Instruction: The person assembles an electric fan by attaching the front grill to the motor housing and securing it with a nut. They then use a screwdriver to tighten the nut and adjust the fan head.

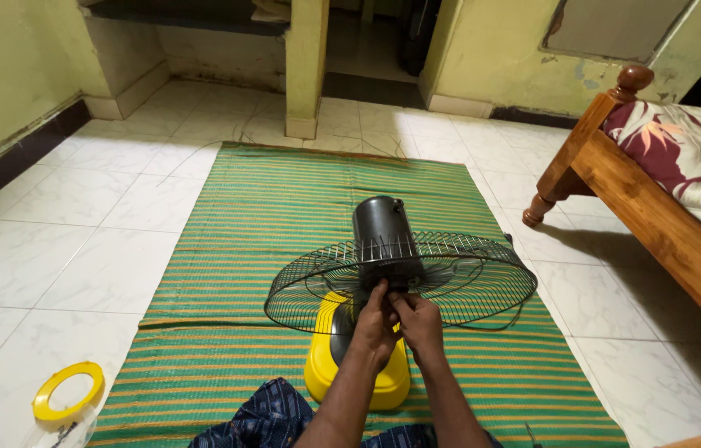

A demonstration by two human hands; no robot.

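White marble-look floor tiles [60, 249] run up to pale yellow-green walls [2, 75], with a square pillar [307, 66] at the back and a wooden bed frame [657, 216], covered by a maroon floral bedspread [691, 141], along the right side. A green and yellow striped woven mat [284, 199] lies over the middle of the floor.

On the mat stands a table fan with a yellow plastic base [384, 383], tilted so that its dark cylindrical motor housing [382, 228] points up and its black wire rear guard [467, 282] lies nearly flat; no front guard or blades can be made out.

Both hands meet at the hub just below the housing. The left hand [374, 323] is closed with fingertips pinched on a small part at the spindle, and the right hand [421, 323] is curled against it, gripping the same spot; what exactly they pinch is too small to tell. By the look of it, the work in hand is at the spindle fastening, which calls for a firm twisting grip while the guard is kept steady.

A yellow plastic ring [68, 390] lies on the tiles, well apart to the left.
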